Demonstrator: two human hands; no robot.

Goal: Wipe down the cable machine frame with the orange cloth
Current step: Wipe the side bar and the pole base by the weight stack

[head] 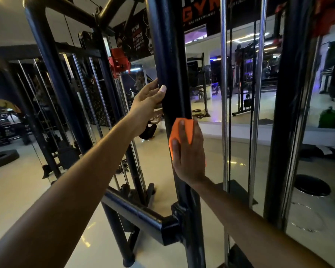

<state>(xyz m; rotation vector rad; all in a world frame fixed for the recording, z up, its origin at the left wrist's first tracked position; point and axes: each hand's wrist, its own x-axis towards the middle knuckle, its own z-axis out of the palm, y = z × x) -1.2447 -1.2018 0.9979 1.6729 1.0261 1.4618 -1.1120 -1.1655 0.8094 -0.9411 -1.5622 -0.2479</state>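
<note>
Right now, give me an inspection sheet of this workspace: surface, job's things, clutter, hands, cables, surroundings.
Surface: black upright post of the machine frame, glossy; no dirt can be made out.
Job's things: orange cloth pressed flat against the post.
Clutter: tyre on the floor at far left; dark round plate on the floor at right.
Hands: left hand grips the post above the cloth; right hand presses the cloth to the post with straight fingers.
Cables: black cable hanging between two chrome rods.
Surroundings: gym floor, mirror wall, posters, other machines.
</note>
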